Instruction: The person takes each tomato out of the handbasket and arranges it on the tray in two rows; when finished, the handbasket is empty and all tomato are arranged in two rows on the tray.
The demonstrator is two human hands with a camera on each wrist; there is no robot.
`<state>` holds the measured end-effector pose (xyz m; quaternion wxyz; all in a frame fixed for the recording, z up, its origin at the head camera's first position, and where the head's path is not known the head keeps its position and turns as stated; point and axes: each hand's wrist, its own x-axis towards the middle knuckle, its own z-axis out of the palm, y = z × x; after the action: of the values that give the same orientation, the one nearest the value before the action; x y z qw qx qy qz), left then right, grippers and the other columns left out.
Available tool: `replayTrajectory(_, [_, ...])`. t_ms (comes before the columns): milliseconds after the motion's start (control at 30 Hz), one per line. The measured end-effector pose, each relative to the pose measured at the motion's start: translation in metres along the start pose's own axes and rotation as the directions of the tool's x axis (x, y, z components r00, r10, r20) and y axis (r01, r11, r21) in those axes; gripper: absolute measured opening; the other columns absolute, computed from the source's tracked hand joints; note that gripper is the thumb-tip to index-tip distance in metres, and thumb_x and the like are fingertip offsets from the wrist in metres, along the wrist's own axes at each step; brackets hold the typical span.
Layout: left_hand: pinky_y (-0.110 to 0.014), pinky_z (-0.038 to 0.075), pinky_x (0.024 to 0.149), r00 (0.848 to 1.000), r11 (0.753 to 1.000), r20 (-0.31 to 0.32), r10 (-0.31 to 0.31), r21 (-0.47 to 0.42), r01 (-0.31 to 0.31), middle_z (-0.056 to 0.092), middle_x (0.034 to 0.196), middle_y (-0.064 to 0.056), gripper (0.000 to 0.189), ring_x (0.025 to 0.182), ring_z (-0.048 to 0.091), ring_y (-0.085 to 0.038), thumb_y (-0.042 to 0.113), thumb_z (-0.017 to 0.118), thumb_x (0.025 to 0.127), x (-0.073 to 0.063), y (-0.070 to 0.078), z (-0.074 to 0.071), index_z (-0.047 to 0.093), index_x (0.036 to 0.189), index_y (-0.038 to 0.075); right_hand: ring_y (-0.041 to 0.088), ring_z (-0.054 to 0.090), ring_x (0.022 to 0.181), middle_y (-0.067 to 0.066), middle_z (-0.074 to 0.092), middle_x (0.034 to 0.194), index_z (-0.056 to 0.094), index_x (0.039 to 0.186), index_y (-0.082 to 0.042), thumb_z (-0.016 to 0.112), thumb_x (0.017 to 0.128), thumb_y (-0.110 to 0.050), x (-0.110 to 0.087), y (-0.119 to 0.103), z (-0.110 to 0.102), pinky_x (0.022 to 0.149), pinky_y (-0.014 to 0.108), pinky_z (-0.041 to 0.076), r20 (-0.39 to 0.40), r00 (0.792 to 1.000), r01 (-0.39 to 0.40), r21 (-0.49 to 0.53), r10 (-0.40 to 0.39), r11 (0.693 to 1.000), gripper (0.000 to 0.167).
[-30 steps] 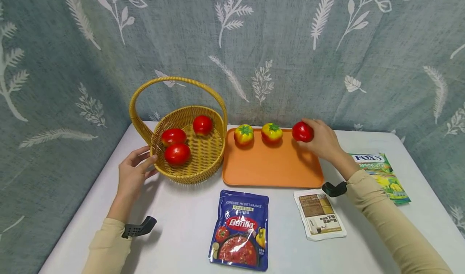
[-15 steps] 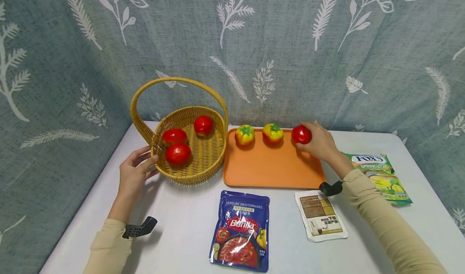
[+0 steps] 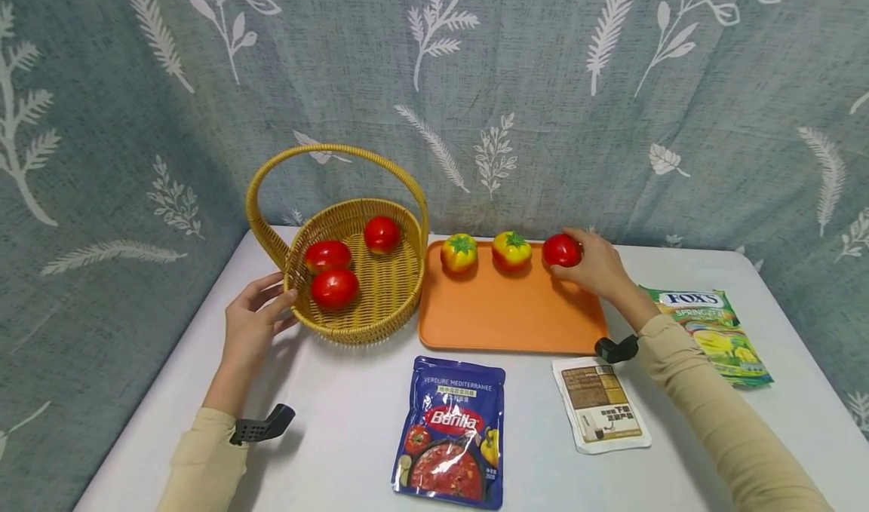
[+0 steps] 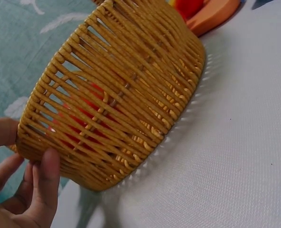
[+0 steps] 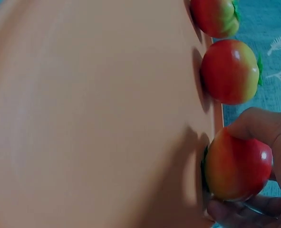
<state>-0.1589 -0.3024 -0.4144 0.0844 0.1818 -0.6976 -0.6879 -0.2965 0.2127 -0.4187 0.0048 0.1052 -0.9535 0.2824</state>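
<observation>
My left hand (image 3: pixel 253 320) grips the near-left rim of a yellow wicker basket (image 3: pixel 380 301), thumb on the outer weave in the left wrist view. Inside the basket lie a red tomato (image 3: pixel 382 234) and two more red tomatoes, which touch each other. At the back right of an orange tray (image 3: pixel 502 316), my right hand (image 3: pixel 600 271) holds a red-and-yellow tomato (image 5: pixel 237 166) between thumb and fingers. Its green leaves face down against the tray. Left of it along the tray's back edge sit a tomato (image 3: pixel 511 252) and another tomato (image 3: pixel 459 254), both leaves up.
A blue Barilla pouch (image 3: pixel 449 433) lies in front of the tray. Right of that is a white-and-brown packet (image 3: pixel 601 405). A green Fox's bag (image 3: pixel 716 338) lies partly behind my right forearm. A patterned grey-blue cloth (image 3: pixel 366 59) hangs behind the table.
My right hand has lowered the tomato slightly and shifted it a little left, towards the other two on the tray. My left hand stays at the basket's rim.
</observation>
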Motion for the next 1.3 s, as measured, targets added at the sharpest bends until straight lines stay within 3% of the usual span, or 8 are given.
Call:
replayTrajectory(367, [-0.028,0.06,0.073,1.0,1.0,0.009,-0.002,0.01,0.002,0.05,0.127,-0.01,0.05,0.098,0.064,-0.013,0.019,0.071,0.095,0.0,0.003,0.003,0.052,0.14,0.008,0.045,0.048,0.122,0.028,0.047,0.141,0.041,0.147,0.002,0.081,0.083,-0.027,-0.003,-0.003,-0.005,0.099,0.061,0.047,-0.014,0.999,-0.034,0.022,0.035,0.999,0.081])
replayTrajectory(600, [-0.028,0.06,0.071,1.0,1.0,0.001,-0.006,-0.017,0.006,0.052,0.121,-0.007,0.047,0.096,0.066,-0.014,0.016,0.072,0.094,0.0,0.002,0.002,0.054,0.137,0.008,0.046,0.046,0.125,0.028,0.045,0.144,0.04,0.147,0.003,0.081,0.083,-0.029,-0.005,-0.007,-0.01,0.101,0.063,0.044,-0.013,1.0,-0.028,-0.004,0.028,1.0,0.083])
replayTrajectory(833, [-0.029,0.06,0.073,1.0,1.0,0.005,-0.008,-0.006,0.008,0.052,0.121,-0.005,0.049,0.098,0.065,-0.014,0.019,0.073,0.094,0.003,0.004,0.003,0.053,0.138,0.008,0.046,0.045,0.126,0.028,0.046,0.142,0.043,0.145,0.003,0.08,0.083,-0.031,-0.011,-0.008,-0.016,0.102,0.065,0.041,-0.06,0.998,0.027,-0.022,-0.028,0.999,0.081])
replayTrajectory(1133, [-0.028,0.06,0.07,1.0,1.0,-0.012,-0.025,-0.012,0.025,0.052,0.119,-0.004,0.048,0.092,0.065,-0.01,0.018,0.072,0.094,0.001,0.003,0.0,0.054,0.138,0.01,0.044,0.053,0.114,0.025,0.048,0.139,0.049,0.143,-0.001,0.081,0.083,-0.028,-0.017,-0.025,-0.024,0.089,0.059,0.053,-0.132,0.986,0.101,-0.033,-0.105,0.994,0.073])
replayTrajectory(1300, [-0.027,0.06,0.07,1.0,1.0,-0.012,-0.023,-0.01,0.022,0.052,0.12,-0.003,0.049,0.093,0.065,-0.01,0.019,0.073,0.094,0.0,0.002,0.0,0.054,0.138,0.01,0.043,0.05,0.118,0.024,0.051,0.136,0.052,0.141,-0.002,0.083,0.08,-0.024,-0.024,-0.04,-0.025,0.095,0.064,0.047,-0.178,0.969,0.169,-0.028,-0.171,0.985,0.071])
